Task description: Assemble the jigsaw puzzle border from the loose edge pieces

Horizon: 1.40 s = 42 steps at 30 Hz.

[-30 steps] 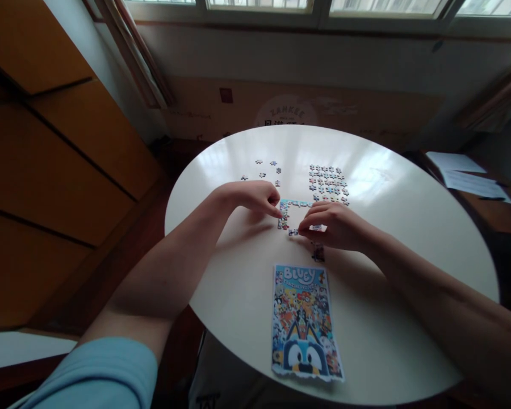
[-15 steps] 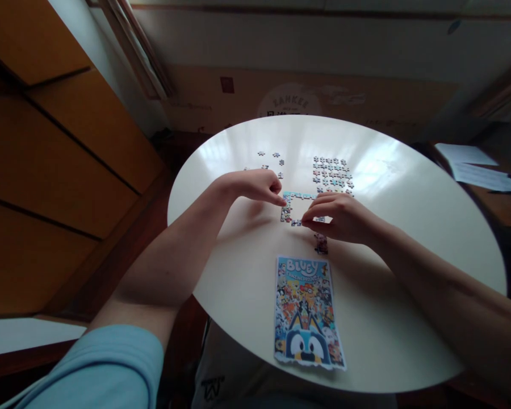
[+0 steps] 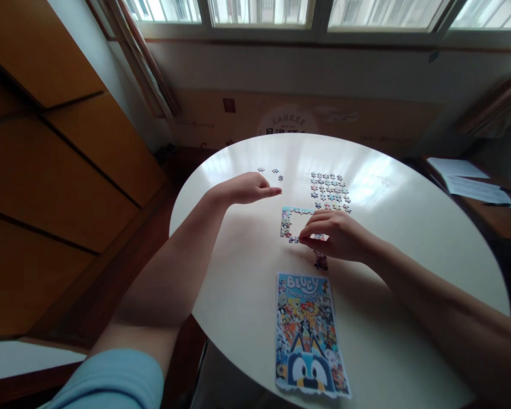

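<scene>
A partly joined puzzle frame (image 3: 285, 222) lies on the white oval table (image 3: 238, 272). My right hand (image 3: 330, 233) is over its right side, thumb and fingertips pinched at a small piece (image 3: 294, 240) on the lower edge. My left hand (image 3: 255, 188) hovers above and left of the frame, index finger pointing right, the other fingers curled; whether they hold anything is hidden. Rows of loose pieces (image 3: 330, 189) lie beyond my right hand. A short joined strip (image 3: 321, 261) sits below it. Few loose pieces (image 3: 275, 170) show beyond my left hand.
A colourful Bluey picture sheet (image 3: 309, 335) lies at the table's near edge. Papers (image 3: 477, 182) rest on a brown surface at the right. Wooden cabinets (image 3: 46, 210) stand at the left, and windows (image 3: 259, 12) run along the far wall.
The view has tilted up, bringing the windows in. My left hand has moved away from the puzzle frame's left side, its index finger now stretched out. My right hand stays at the lower edge.
</scene>
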Each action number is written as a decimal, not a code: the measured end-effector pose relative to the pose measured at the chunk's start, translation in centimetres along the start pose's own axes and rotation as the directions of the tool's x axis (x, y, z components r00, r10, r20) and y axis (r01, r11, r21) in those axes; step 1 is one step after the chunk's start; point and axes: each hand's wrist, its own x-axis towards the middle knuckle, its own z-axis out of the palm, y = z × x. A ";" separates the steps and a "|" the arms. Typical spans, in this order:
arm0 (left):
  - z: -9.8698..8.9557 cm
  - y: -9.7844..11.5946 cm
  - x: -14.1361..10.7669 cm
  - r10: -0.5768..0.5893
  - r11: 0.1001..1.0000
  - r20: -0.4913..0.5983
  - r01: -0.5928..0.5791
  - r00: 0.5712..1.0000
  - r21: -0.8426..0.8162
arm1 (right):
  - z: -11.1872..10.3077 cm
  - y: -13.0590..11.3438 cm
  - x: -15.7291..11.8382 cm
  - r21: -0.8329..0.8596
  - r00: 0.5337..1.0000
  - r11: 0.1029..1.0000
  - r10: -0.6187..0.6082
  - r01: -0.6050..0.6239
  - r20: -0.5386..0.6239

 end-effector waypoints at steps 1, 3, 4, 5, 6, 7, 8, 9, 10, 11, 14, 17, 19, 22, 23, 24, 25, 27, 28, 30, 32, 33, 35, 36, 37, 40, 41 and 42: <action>-0.5 -0.4 -0.2 -0.053 0.998 -0.074 0.051 0.996 -0.028 | 0.1 -0.1 0.1 -0.005 1.000 1.000 0.007 -0.007 -0.011; -1.3 -0.9 -0.6 -0.121 0.991 -0.176 0.110 0.977 -0.071 | 0.5 -0.4 0.4 -0.027 0.999 0.999 0.023 -0.024 -0.042; -1.6 -1.1 -0.8 -0.134 0.990 -0.174 0.125 0.976 -0.064 | 0.7 -0.6 0.5 -0.036 0.998 0.999 0.028 -0.030 -0.055; -1.8 -1.1 -1.0 -0.133 0.991 -0.137 0.129 0.982 -0.039 | 0.9 -0.7 0.7 -0.041 0.998 0.999 0.030 -0.033 -0.060; -1.8 -1.1 -1.1 -0.121 0.993 -0.070 0.121 0.990 -0.004 | 1.1 -0.8 0.8 -0.044 0.997 0.998 0.034 -0.037 -0.066; -1.8 -0.9 -1.2 -0.096 0.995 0.013 0.096 0.995 0.021 | 1.3 -1.0 0.9 -0.046 0.997 0.998 0.038 -0.042 -0.071; -1.7 -0.6 -1.3 -0.060 0.998 0.097 0.057 0.994 0.026 | 1.5 -1.1 1.0 -0.049 0.996 0.998 0.042 -0.046 -0.081; -1.5 -0.3 -1.4 -0.011 1.000 0.172 0.010 0.985 0.005 | 1.6 -1.1 1.1 -0.054 0.994 0.997 0.045 -0.050 -0.097; -1.3 0.0 -1.4 0.045 0.999 0.233 -0.038 0.971 -0.033 | 1.7 -1.2 1.1 -0.060 0.992 0.997 0.045 -0.052 -0.115; -1.1 0.4 -1.4 0.099 0.994 0.280 -0.081 0.955 -0.076 | 1.8 -1.2 1.2 -0.067 0.990 0.996 0.043 -0.052 -0.136; -0.4 1.4 -1.3 0.208 0.972 0.370 -0.150 0.905 -0.179 | 1.7 -1.2 1.3 -0.086 0.979 0.995 0.033 -0.051 -0.200; 0.1 2.0 -1.0 0.260 0.957 0.380 -0.185 0.888 -0.222 | 1.7 -1.1 1.5 -0.092 0.968 0.995 0.023 -0.047 -0.249; 0.3 2.1 -0.9 0.279 0.953 0.380 -0.203 0.882 -0.227 | 1.7 -1.1 1.5 -0.095 0.967 0.994 0.020 -0.045 -0.256; 0.4 1.9 -0.8 0.303 0.945 0.388 -0.223 0.871 -0.238 | 1.9 -1.0 1.4 -0.107 0.966 0.993 0.020 -0.049 -0.256; 0.4 1.8 -0.8 0.308 0.944 0.384 -0.227 0.871 -0.241 | 1.9 -0.9 1.4 -0.108 0.967 0.993 0.019 -0.048 -0.255; 0.5 1.7 -0.7 0.305 0.944 0.381 -0.225 0.873 -0.242 | 2.0 -0.9 1.4 -0.107 0.967 0.993 0.018 -0.046 -0.254; 0.5 1.7 -0.7 0.296 0.947 0.384 -0.214 0.875 -0.241 | 2.0 -0.9 1.4 -0.105 0.967 0.993 0.017 -0.045 -0.253; 0.6 1.7 -0.7 0.263 0.955 0.421 -0.171 0.868 -0.244 | 2.0 -1.0 1.4 -0.106 0.967 0.993 0.018 -0.046 -0.253; 0.7 1.7 -0.7 0.250 0.957 0.447 -0.147 0.859 -0.251 | 2.0 -1.1 1.4 -0.110 0.967 0.993 0.020 -0.049 -0.256; 0.8 1.9 -0.7 0.240 0.956 0.492 -0.114 0.837 -0.272 | 2.1 -1.2 1.4 -0.118 0.965 0.991 0.022 -0.054 -0.260; 0.8 1.9 -0.7 0.240 0.952 0.512 -0.096 0.825 -0.291 | 2.1 -1.2 1.5 -0.118 0.965 0.992 0.019 -0.052 -0.263; 0.7 1.7 -0.7 0.233 0.952 0.511 -0.086 0.827 -0.295 | 2.0 -1.2 1.4 -0.117 0.963 0.992 0.019 -0.052 -0.268; 0.2 0.9 -0.9 0.178 0.961 0.496 -0.042 0.850 -0.274 | 1.9 -1.1 1.4 -0.123 0.958 0.990 0.029 -0.067 -0.284; -0.2 0.4 -1.0 0.127 0.970 0.483 -0.006 0.867 -0.244 | 1.8 -1.0 1.3 -0.131 0.955 0.988 0.041 -0.083 -0.295; -0.5 -0.2 -1.2 0.063 0.978 0.467 0.038 0.882 -0.203 | 1.7 -0.8 1.3 -0.139 0.951 0.985 0.055 -0.101 -0.304; -1.5 -1.9 -1.6 -0.110 0.983 0.429 0.163 0.896 -0.088 | 1.2 -0.1 1.0 -0.146 0.940 0.978 0.094 -0.148 -0.327; -1.7 -2.3 -1.7 -0.145 0.981 0.419 0.187 0.896 -0.059 | 1.0 0.2 0.9 -0.144 0.936 0.976 0.105 -0.161 -0.335; -1.8 -2.5 -1.7 -0.168 0.979 0.408 0.200 0.897 -0.038 | 0.9 0.5 0.9 -0.139 0.932 0.975 0.118 -0.174 -0.344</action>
